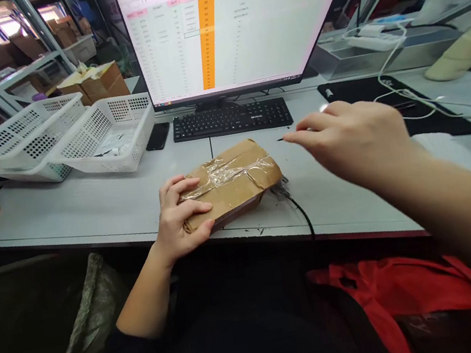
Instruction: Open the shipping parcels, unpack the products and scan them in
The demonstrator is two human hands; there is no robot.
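A brown cardboard package [238,170], wrapped in clear tape, lies at a slant near the front edge of the desk. My left hand [181,213] grips its left end, with the fingers on top and the thumb along the near side. To the right of the package and raised above the desk, my right hand [346,137] is closed in a pinch. A slim tool with a dark pointed tip [280,139] sticks out from its fingertips; the rest of the tool is hidden. Crumpled clear plastic [281,187] and a black cable [302,213] show at the package's right end.
Behind the package are a black keyboard [230,120], a phone [158,136] and a monitor [257,34]. White plastic baskets [139,141] stand at the left. White cables [411,93] cross a black mat [352,90] at the right. A red cloth [411,285] hangs below the desk edge.
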